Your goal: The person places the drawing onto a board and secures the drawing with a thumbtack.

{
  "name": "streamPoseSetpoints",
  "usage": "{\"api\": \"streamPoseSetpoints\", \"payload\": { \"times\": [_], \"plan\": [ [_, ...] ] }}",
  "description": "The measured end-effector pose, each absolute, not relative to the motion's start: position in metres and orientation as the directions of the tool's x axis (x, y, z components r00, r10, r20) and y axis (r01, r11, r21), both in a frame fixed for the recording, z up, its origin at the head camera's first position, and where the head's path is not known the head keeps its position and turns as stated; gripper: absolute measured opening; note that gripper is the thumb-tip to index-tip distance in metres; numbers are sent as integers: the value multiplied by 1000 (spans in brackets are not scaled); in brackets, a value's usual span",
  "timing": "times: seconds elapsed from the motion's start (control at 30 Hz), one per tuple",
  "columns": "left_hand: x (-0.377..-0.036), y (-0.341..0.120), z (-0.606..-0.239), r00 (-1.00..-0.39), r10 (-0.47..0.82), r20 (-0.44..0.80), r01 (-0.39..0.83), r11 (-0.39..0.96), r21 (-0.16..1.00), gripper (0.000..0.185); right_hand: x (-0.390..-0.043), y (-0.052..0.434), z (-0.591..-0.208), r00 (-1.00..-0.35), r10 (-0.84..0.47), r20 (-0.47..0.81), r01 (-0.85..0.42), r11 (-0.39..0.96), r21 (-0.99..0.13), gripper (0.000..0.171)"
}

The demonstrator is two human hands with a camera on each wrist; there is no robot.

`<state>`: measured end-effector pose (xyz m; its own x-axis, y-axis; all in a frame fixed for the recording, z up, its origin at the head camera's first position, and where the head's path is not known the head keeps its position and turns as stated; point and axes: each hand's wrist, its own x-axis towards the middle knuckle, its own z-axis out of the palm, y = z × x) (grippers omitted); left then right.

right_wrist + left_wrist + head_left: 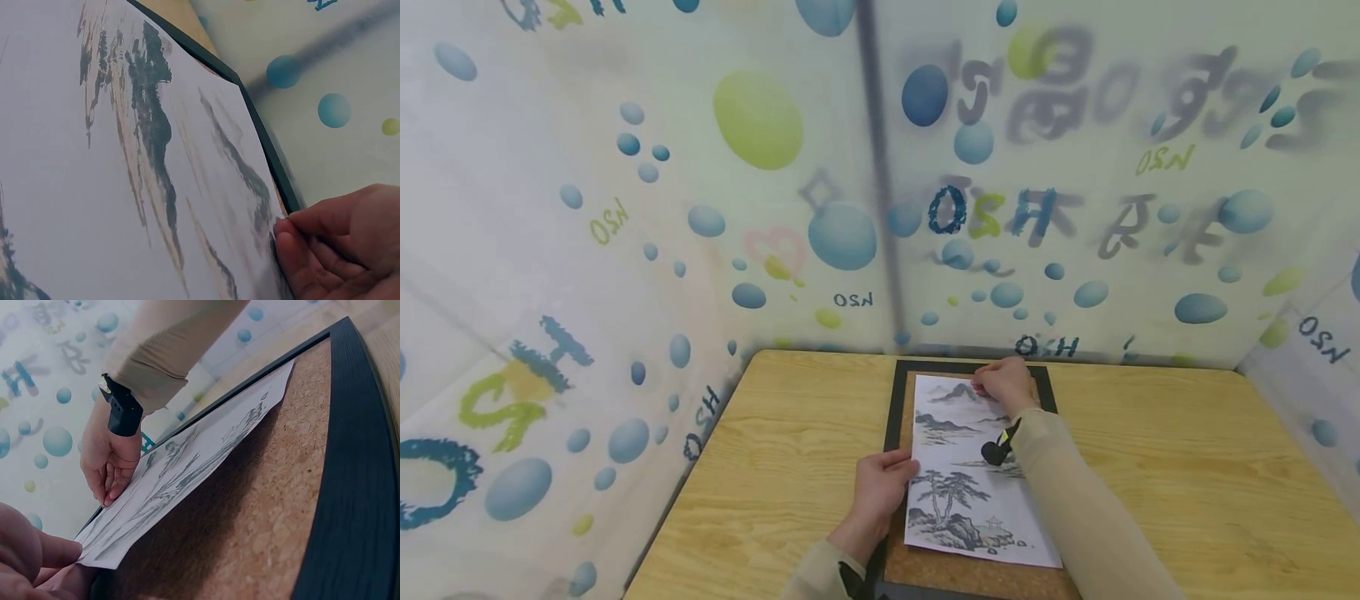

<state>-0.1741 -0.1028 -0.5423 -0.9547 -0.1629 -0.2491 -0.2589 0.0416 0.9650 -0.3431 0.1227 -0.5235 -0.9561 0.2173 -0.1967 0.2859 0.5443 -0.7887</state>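
A printed ink landscape sheet [970,475] lies on a black-framed cork board [898,400] on the wooden table [790,433]. My left hand [883,485] holds the sheet's left edge about halfway down, thumb on top; in the left wrist view its fingertips [65,551] meet the edge of the sheet [187,469], which is slightly lifted there. My right hand [1006,385] sits at the sheet's top right corner, fingers curled over a small red thing [980,387]. The right wrist view shows those curled fingers [325,250] on the edge of the sheet [125,162], and the red thing is hidden.
Bubble-patterned plastic sheeting [850,208] walls in the table at the back and both sides. Bare cork [262,506] shows beside and below the sheet. The black frame [265,140] runs close to the back wall. Open tabletop lies left and right of the board.
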Motion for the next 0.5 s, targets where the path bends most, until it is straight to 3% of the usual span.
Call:
{"api": "streamPoseSetpoints", "payload": {
  "times": [0.17, 0.5],
  "plan": [
    [-174, -101, -543, -956, -160, -245, -253, 34, 967, 28, -341, 126, -519, -960, 209, -188, 276, 575, -770, 16],
    [-175, -102, -541, -950, -172, -260, -271, 44, 961, 28, -345, 131, -526, -961, 160, -226, 274, 441, -855, 10]
  ]
}}
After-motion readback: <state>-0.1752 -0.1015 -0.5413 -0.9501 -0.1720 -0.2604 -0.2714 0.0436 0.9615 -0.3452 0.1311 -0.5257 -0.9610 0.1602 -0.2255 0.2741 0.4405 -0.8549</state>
